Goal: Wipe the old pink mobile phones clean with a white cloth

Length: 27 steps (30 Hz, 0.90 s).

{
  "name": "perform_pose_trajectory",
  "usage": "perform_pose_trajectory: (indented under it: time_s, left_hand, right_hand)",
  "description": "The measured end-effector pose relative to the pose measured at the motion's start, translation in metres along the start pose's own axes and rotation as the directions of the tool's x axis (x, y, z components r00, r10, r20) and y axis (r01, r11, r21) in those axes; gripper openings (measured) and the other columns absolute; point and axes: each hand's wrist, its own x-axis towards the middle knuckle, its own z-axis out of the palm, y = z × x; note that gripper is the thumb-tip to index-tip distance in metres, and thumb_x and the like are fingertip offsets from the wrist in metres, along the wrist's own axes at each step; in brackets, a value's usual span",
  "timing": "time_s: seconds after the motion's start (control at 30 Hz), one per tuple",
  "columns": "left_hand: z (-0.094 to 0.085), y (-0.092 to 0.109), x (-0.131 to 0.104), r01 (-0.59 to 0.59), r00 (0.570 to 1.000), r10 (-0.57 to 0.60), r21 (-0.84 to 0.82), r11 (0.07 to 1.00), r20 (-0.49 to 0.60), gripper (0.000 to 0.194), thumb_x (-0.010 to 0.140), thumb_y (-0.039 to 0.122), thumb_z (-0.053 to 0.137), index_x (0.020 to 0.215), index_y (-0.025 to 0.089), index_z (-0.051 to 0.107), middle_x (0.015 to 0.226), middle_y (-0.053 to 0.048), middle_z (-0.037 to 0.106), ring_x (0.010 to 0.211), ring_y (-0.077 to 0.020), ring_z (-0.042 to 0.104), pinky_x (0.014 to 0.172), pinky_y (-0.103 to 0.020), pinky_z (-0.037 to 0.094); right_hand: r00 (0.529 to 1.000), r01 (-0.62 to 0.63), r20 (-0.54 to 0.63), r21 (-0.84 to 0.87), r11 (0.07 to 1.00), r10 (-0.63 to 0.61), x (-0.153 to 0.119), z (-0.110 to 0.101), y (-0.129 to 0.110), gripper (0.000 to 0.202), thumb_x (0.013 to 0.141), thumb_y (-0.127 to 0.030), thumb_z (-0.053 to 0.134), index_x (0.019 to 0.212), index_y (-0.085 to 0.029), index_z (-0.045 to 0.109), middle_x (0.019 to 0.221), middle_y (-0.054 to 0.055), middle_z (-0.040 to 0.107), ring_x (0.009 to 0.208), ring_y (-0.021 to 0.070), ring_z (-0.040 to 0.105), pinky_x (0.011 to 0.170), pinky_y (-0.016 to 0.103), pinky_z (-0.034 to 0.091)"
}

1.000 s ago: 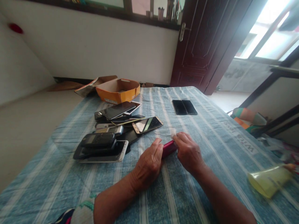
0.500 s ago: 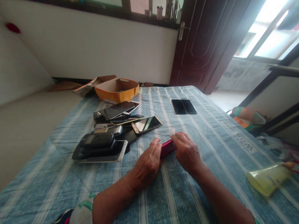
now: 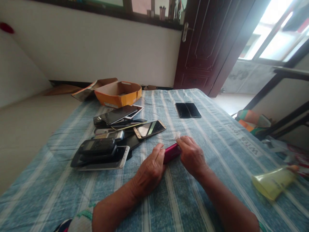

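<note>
A magenta mobile phone (image 3: 172, 153) is held up on its edge over the striped cloth, between my two hands. My left hand (image 3: 152, 166) grips its left end, fingers closed. At the other end, my right hand (image 3: 191, 154) is closed with the thumb and fingers pinched on a small whitish tissue (image 3: 177, 135) that pokes out above the knuckles. Those right fingers touch the phone's upper right corner. Left of my hands lies a heap of phones, with a gold-framed smartphone (image 3: 150, 129) closest to them and an old black phone (image 3: 98, 147) stacked on a white-edged smartphone (image 3: 124, 158).
An open orange cardboard box (image 3: 118, 96) stands at the table's far left. Two dark smartphones (image 3: 188, 110) lie side by side farther back. A yellow translucent tube (image 3: 272, 182) is at the right, on the blue striped tablecloth (image 3: 154, 209). Beyond is a dark red door (image 3: 205, 48).
The whole scene sits slightly further left in the view, as the camera has turned a little. My hands keep nearly the same hold on the phone and the tissue.
</note>
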Motion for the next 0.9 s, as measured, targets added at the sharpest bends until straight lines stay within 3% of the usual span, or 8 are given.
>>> perform_pose_trajectory:
  time_s: [0.37, 0.53, 0.73, 0.9]
  left_hand:
    - [0.008, -0.004, -0.007, 0.019, 1.000, -0.018, -0.040, 0.999, 0.011, 0.045, 0.089, 0.013, 0.044, 0.133, 0.005, 0.037, 0.131, -0.025, 0.051, 0.118, -0.0313, 0.056, 0.094, -0.043, 0.055]
    - [0.007, -0.005, -0.006, 0.033, 0.999, -0.032, -0.070, 0.997, 0.025, 0.047, 0.089, 0.014, 0.047, 0.134, 0.005, 0.036, 0.130, -0.024, 0.051, 0.120, -0.0313, 0.054, 0.094, -0.043, 0.055]
    - [0.003, -0.005, -0.004, 0.063, 0.997, -0.059, -0.091, 0.994, 0.047, 0.047, 0.088, 0.013, 0.050, 0.132, 0.005, 0.037, 0.129, -0.024, 0.051, 0.121, -0.0314, 0.054, 0.092, -0.042, 0.056]
    - [-0.004, -0.004, 0.000, 0.098, 0.990, -0.089, -0.080, 0.992, 0.108, 0.048, 0.085, 0.015, 0.053, 0.130, 0.006, 0.039, 0.126, -0.024, 0.053, 0.120, -0.0324, 0.054, 0.093, -0.044, 0.055]
  right_hand:
    - [0.965, -0.252, 0.108, 0.117, 0.961, 0.240, -0.002, 0.011, 0.017, 0.035, 0.081, -0.005, 0.046, 0.105, -0.019, 0.067, 0.086, 0.004, 0.066, 0.076, 0.0163, 0.060, 0.069, 0.024, 0.044]
    - [0.956, -0.272, 0.133, 0.073, 0.960, 0.261, -0.002, 0.011, 0.022, 0.034, 0.080, -0.006, 0.047, 0.103, -0.019, 0.068, 0.082, 0.004, 0.065, 0.073, 0.0164, 0.059, 0.066, 0.024, 0.041]
    - [0.943, -0.287, 0.191, 0.041, 0.957, 0.274, -0.001, 0.006, 0.020, 0.025, 0.081, -0.005, 0.046, 0.079, -0.019, 0.066, 0.079, 0.002, 0.063, 0.069, 0.0146, 0.057, 0.063, 0.024, 0.036]
    - [0.951, -0.273, 0.143, -0.024, 0.962, 0.274, -0.002, 0.006, 0.019, 0.026, 0.078, -0.002, 0.047, 0.074, -0.020, 0.065, 0.077, 0.002, 0.062, 0.069, 0.0152, 0.055, 0.063, 0.024, 0.036]
